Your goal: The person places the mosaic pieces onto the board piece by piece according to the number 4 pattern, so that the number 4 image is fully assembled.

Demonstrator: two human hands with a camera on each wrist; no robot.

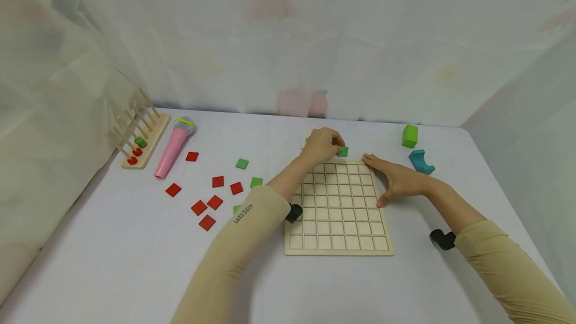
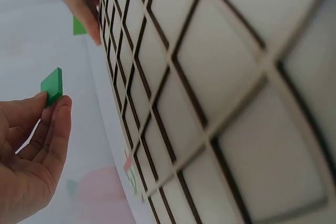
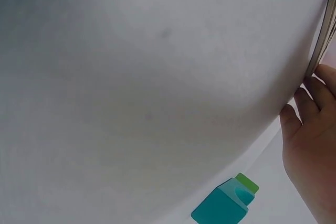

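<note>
Fingertips of the left hand [image 1: 320, 145] pinch a green tile [image 1: 343, 152], holding it just beyond the far edge of the wooden grid board [image 1: 337, 246], near the top row. The right hand [image 1: 396, 180] lies flat with fingers spread and straight along the board's right edge, seemingly steadying it; from the right wrist view only its fingertips show, so how firmly it presses I cannot tell. All the board's cells look bare. More green tiles [image 1: 242, 164] and red tiles [image 1: 206, 222] lie scattered on the surface [image 1: 135, 264] to the left. The step in hand looks like placing this first tile; the next move would call for lowering it squarely into one cell of the top row and letting go.
</note>
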